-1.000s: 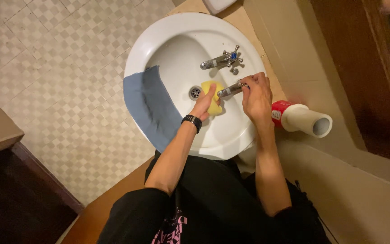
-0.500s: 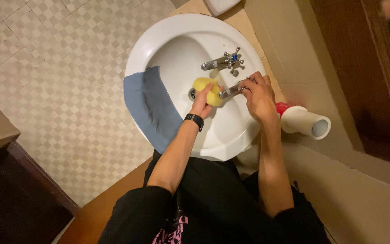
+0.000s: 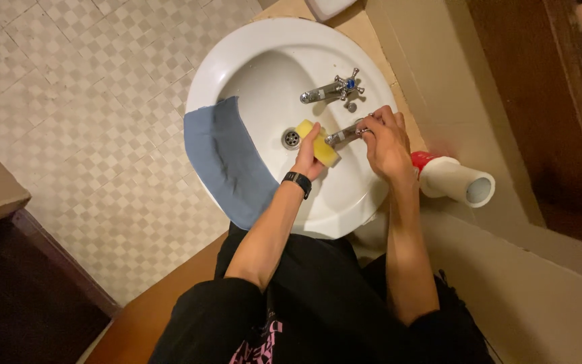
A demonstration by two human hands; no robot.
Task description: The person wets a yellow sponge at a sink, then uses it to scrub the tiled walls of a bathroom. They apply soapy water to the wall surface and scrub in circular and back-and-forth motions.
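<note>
Yellow sponge point(image 3: 319, 143) pressed against the chrome tap point(image 3: 342, 134) — inside the white basin point(image 3: 264, 67).

Pale checkered tiles cover the floor point(image 3: 82, 101). Dark wooden furniture point(image 3: 28, 296) fills the lower left corner. A beige tiled ledge point(image 3: 540, 283) runs right, under warm, dim light.
</note>
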